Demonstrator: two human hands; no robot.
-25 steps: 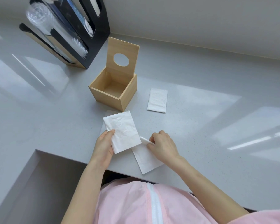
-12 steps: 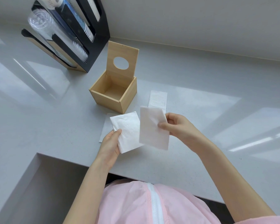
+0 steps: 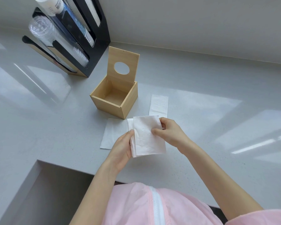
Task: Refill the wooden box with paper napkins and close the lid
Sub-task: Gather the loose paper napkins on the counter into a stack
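The wooden box (image 3: 130, 103) stands on the grey counter with nothing visible inside. Its lid (image 3: 123, 69), with a round hole, is raised upright at the back. Just in front of the box I hold a small stack of white paper napkins (image 3: 147, 138) above the counter. My left hand (image 3: 122, 148) grips the stack's left edge and my right hand (image 3: 170, 133) pinches its right side. One napkin (image 3: 113, 133) lies flat on the counter to the left of my hands. Another napkin (image 3: 158, 104) lies to the right of the box.
A black and wood dispenser (image 3: 68, 38) with stacked cups and lids stands at the back left against the wall. The counter's front edge (image 3: 91, 172) steps back at the lower left. My pink garment (image 3: 152, 207) fills the bottom of the view.
My right hand lifted a napkin off the counter and brought it left onto the napkin in my left hand. Both napkins are now held together as one stack.
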